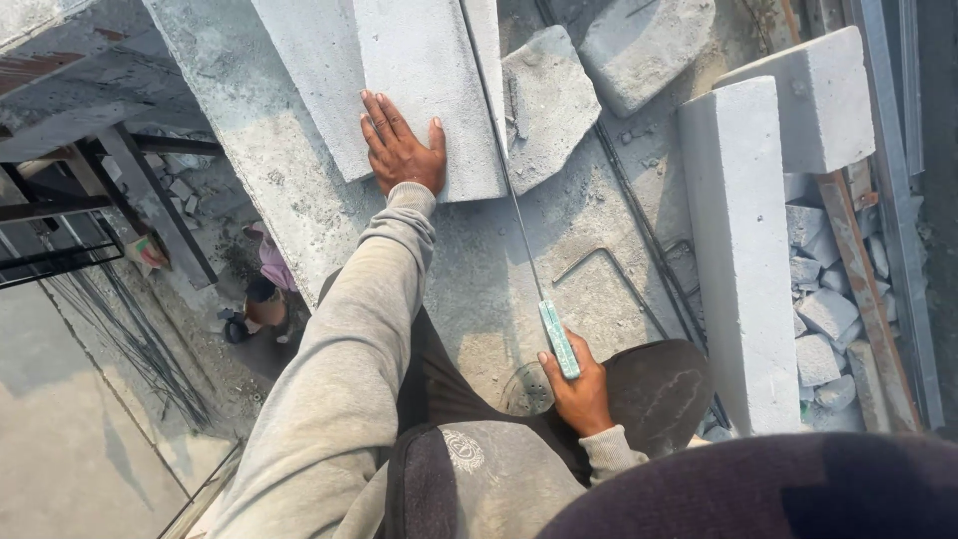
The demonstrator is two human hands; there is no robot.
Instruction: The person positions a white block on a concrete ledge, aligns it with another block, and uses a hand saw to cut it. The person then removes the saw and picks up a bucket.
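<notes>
My left hand [401,147] lies flat, fingers spread, on the near end of a long grey concrete block [424,70] resting on a concrete ledge. My right hand [579,391] grips the pale green handle of a hand saw [557,337]. The saw's thin blade runs up along the block's right edge toward the top of the view. Both arms wear a dusty grey sweatshirt.
A tall block [738,250] stands on edge at right, with rubble pieces [823,319] beside it. Broken chunks [549,100] lie behind the saw. Bent rebar [619,279] lies on the slab. At left the ledge drops off; a person [264,289] stands far below near metal bars.
</notes>
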